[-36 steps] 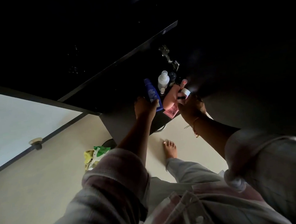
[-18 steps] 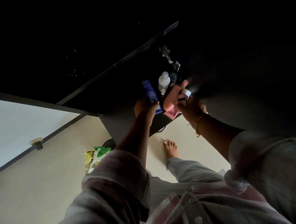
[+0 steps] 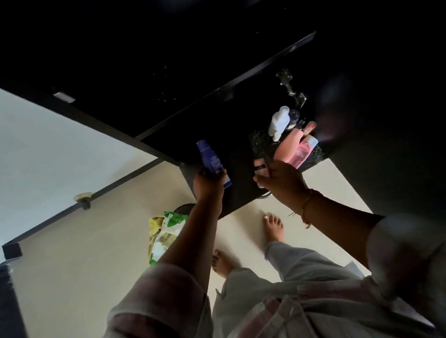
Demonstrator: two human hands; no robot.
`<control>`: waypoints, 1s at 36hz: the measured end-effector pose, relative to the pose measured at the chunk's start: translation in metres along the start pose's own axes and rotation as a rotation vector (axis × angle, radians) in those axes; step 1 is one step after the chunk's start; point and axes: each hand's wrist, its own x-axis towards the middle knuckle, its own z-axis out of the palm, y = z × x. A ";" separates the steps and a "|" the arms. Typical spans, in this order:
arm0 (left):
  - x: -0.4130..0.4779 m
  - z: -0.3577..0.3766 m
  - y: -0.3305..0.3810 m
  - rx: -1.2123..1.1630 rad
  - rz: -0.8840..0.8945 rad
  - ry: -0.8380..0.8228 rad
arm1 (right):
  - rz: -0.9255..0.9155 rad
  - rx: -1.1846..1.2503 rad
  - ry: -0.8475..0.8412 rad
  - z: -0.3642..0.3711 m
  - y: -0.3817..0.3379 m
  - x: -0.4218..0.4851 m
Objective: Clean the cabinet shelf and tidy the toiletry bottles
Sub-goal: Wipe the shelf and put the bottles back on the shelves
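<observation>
A person stands barefoot on a pale floor (image 3: 76,264) before a dark cabinet, seen from the head camera. At left on the floor lies a crumpled green, yellow and white bag (image 3: 165,234). The left hand (image 3: 207,184) is clamped around a blue bottle (image 3: 213,163), held upright and well apart from the rest. The right hand (image 3: 280,177) reaches toward the cabinet shelf (image 3: 257,143); whether its fingers grip anything cannot be told. On the shelf, at right, a peach bottle (image 3: 287,146) leans beside a pink tube (image 3: 303,151), with a white bottle (image 3: 278,122) just behind them. A metal hinge (image 3: 290,88) glints above in the shadowed interior.
</observation>
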 end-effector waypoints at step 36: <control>0.029 -0.031 -0.057 0.001 0.022 0.054 | -0.080 -0.245 -0.144 0.078 -0.044 0.039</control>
